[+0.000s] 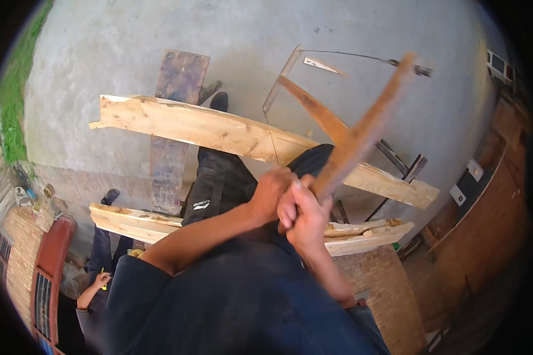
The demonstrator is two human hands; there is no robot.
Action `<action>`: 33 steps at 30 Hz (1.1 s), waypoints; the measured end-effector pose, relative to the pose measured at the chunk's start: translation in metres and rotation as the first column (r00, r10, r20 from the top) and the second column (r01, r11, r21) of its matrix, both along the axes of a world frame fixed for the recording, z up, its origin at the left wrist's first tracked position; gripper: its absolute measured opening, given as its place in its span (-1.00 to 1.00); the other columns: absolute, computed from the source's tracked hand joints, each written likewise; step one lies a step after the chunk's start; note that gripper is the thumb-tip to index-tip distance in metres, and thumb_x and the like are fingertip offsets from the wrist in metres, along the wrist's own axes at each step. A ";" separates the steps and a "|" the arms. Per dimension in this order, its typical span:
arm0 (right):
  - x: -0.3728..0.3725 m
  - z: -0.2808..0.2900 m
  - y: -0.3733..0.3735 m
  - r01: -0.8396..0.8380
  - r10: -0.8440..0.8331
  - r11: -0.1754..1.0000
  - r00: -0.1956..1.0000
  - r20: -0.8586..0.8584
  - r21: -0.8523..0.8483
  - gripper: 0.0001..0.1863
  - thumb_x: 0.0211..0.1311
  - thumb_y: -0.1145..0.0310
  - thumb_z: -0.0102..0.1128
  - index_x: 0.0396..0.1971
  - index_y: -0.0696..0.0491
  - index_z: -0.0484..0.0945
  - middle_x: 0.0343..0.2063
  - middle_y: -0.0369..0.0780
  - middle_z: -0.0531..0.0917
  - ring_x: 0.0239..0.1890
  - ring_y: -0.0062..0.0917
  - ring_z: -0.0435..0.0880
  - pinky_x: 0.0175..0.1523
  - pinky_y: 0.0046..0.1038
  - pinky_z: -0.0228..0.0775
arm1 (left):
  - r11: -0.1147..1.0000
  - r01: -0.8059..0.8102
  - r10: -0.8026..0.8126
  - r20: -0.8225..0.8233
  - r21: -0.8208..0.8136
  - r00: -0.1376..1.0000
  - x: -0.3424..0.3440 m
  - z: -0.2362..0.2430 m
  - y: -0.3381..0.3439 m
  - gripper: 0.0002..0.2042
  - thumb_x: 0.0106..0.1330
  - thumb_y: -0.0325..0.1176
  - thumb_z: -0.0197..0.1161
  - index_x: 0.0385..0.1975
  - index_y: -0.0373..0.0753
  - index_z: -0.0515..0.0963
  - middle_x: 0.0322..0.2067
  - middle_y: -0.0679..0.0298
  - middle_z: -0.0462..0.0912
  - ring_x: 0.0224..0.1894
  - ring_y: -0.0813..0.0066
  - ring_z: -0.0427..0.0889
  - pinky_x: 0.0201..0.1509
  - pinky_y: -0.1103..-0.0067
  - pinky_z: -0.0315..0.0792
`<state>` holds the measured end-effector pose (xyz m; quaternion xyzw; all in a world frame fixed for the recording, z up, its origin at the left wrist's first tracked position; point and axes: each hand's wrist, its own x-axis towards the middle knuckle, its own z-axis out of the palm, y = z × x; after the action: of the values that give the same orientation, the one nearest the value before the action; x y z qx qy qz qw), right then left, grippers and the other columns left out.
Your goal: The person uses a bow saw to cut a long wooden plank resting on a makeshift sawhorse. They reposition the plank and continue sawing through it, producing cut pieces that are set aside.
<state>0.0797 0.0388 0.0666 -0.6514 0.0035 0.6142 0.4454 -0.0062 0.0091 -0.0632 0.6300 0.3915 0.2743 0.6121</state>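
A wooden frame saw (361, 139) slants across the view, with a crossbar (317, 112), a far arm and a tension wire along the far side. Its thin blade crosses a long pale timber beam (189, 121), the cut itself being too fine to make out. My left hand (272, 192) is closed around the saw's near end, just on my side of the beam. Pressed close beside it, my right hand (305, 216) wraps round the lower end of the near wooden arm. My right knee, in dark trousers, overlaps the beam; my left leg passes beneath it.
A stained plank (169, 171) runs under the beam. Nearer me lies a second timber (133, 222), partly behind my arms. At lower left another person's hand (102, 279) holds a slim yellow object. A small pale wedge (323, 65) shows beyond the saw's crossbar.
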 end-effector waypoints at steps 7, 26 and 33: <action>-0.006 -0.016 0.001 0.057 -0.056 0.998 0.998 0.008 -0.011 -0.69 0.48 0.40 0.10 -0.51 0.03 0.27 -0.69 -0.25 0.36 -0.75 -0.55 0.29 -0.61 -0.47 0.18 | 1.000 0.005 -0.005 -0.039 -0.007 0.999 -0.005 -0.009 0.005 -0.72 -0.20 -0.20 0.41 -0.58 -0.17 0.47 -0.54 0.20 0.51 -0.36 0.09 0.55 -0.28 0.28 0.43; 0.029 -0.032 0.007 -0.072 0.138 0.979 0.923 -0.360 0.191 -0.71 0.51 0.20 0.19 -0.29 0.04 0.32 -0.59 -0.15 0.51 -0.69 -0.48 0.42 -0.54 -0.43 0.44 | 0.997 -0.079 0.080 0.025 -0.021 0.996 0.003 -0.014 0.009 -0.75 -0.12 -0.23 0.37 -0.71 -0.14 0.40 -0.62 0.31 0.38 -0.47 0.27 0.42 -0.30 0.37 0.32; 0.022 -0.002 -0.026 0.011 -0.003 1.000 0.960 -0.278 0.027 -0.70 0.56 0.31 0.07 -0.42 0.05 0.28 -0.70 -0.24 0.40 -0.71 -0.57 0.32 -0.56 -0.47 0.24 | 0.980 0.179 -0.178 -0.016 0.084 0.984 -0.007 0.012 0.012 -0.79 -0.14 -0.21 0.36 -0.73 -0.10 0.45 -0.61 0.34 0.47 -0.44 0.30 0.49 -0.28 0.38 0.35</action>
<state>0.1022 0.0127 0.0645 -0.5523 0.0598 0.6981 0.4517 -0.0128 0.0210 -0.0516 0.6893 0.3240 0.2321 0.6050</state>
